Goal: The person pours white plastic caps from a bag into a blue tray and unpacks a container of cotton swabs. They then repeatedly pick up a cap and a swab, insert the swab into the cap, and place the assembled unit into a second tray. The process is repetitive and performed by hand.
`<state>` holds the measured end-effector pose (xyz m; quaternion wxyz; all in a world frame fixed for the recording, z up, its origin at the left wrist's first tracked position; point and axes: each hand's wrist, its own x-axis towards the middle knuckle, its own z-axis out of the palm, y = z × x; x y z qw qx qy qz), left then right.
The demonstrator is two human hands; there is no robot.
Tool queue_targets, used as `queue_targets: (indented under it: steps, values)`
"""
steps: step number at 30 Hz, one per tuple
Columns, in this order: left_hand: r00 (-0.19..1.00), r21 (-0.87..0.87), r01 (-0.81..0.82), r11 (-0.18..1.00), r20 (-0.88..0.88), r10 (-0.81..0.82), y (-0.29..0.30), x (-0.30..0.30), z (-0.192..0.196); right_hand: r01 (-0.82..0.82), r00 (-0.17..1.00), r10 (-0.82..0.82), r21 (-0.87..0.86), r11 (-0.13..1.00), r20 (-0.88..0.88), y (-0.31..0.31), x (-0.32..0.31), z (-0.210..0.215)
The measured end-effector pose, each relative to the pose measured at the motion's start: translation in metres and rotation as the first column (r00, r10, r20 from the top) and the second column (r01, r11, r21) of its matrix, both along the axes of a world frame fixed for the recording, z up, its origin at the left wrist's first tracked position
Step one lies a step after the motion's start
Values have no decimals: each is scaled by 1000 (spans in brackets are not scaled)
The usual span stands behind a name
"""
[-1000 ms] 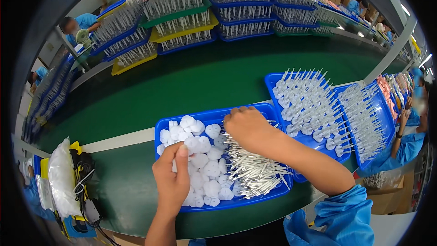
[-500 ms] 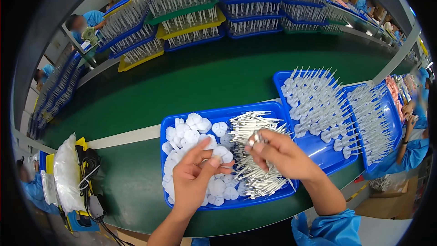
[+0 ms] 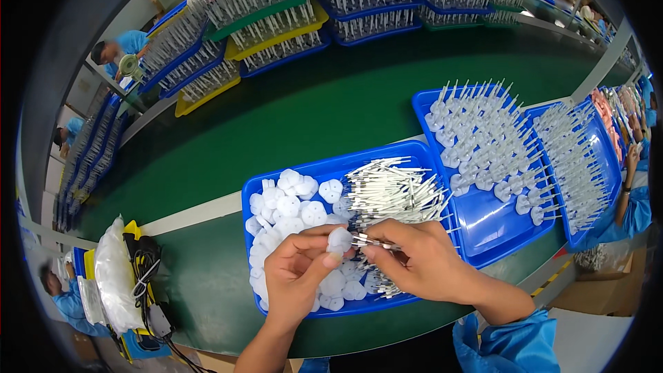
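Between the fingertips of my left hand [image 3: 293, 273] is a white lobed plastic disc [image 3: 339, 240], turned partly edge-on. My right hand [image 3: 425, 259] pinches a thin white stick [image 3: 373, 242] with a dark, metallic-looking end. The stick's end meets the disc or sits just beside it; I cannot tell whether it has entered. Both hands are above a blue tray [image 3: 247, 200]. White discs [image 3: 286, 206] are heaped in the tray's left part, and a pile of white sticks [image 3: 397, 190] fills its right part.
At right, a second blue tray [image 3: 487, 231] and a third blue tray [image 3: 599, 166] hold rows of discs with upright sticks. Across the green table [image 3: 276, 110], loaded trays [image 3: 276, 38] stand stacked. A plastic bag [image 3: 114, 280] and black cables [image 3: 143, 269] lie left. Co-workers sit farther off.
My right hand has turned and come down and left, bringing the stick to the disc. My left hand still holds the disc, now tilted. The whole view has shifted slightly.
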<state>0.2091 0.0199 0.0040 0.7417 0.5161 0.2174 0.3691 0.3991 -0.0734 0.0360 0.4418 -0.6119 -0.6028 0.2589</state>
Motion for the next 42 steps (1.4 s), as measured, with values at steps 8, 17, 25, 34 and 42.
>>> queue_targets:
  steps: [8, 17, 25, 34, 42]
  values:
    - [996, 260, 15, 965, -87, 8, -1, 0, 5, -75, 992, 74, -6, 997, -105, 1, 5, 2]
    - [999, 212, 43, 976, -6, -42, -1, -1, 5, -110, 986, 99, -81, 991, -133, -2, 6, 5]
    - [996, 164, 86, 983, 3, -87, 3, -7, -1, -82, 994, 73, -112, 990, -84, -7, 3, 11]
    - [984, 264, 159, 951, -116, -132, 6, -6, 2, 4, 960, -38, 121, 993, 276, -9, -4, 2]
    - [988, 266, 142, 953, -98, -120, 2, -5, 2, -25, 979, 20, 22, 999, 203, -10, -2, 0]
